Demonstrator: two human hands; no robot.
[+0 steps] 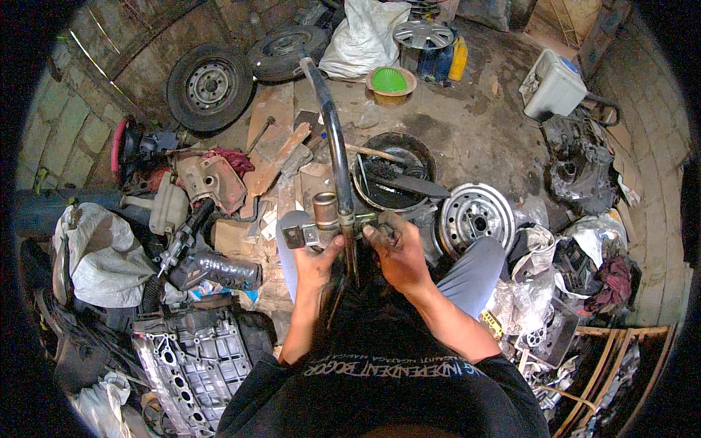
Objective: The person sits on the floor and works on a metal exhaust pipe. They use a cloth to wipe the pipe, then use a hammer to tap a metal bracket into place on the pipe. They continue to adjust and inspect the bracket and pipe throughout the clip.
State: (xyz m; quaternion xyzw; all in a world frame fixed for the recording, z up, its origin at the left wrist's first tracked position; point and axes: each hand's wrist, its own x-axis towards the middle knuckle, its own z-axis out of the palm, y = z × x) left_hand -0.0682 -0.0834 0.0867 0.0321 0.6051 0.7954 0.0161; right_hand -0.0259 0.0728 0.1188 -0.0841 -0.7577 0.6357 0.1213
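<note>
A long, bent black metal bar [334, 135] rises between my two hands, its far end worn to bare metal. My left hand [318, 266] is closed around a metal bracket [305, 235], the thumb pressed up beside the bar. Next to that bracket an open-topped metal sleeve [326, 210] stands against the bar. On the bar's other side my right hand [398, 252] is closed, fingers curled and dark with grease. Its thumb and fingers meet at a small fitting [359, 219] on the bar, partly hidden by them. The bar's near end drops against my black shirt.
Ahead sits a black basin [398, 193] with a brush [401, 179] across it, beside a steel wheel rim [478, 219]. An engine block [193, 369] lies at lower left. Tyres [210, 87] lean at the back wall. A green bowl [389, 80] and a white container [551, 86] stand farther off.
</note>
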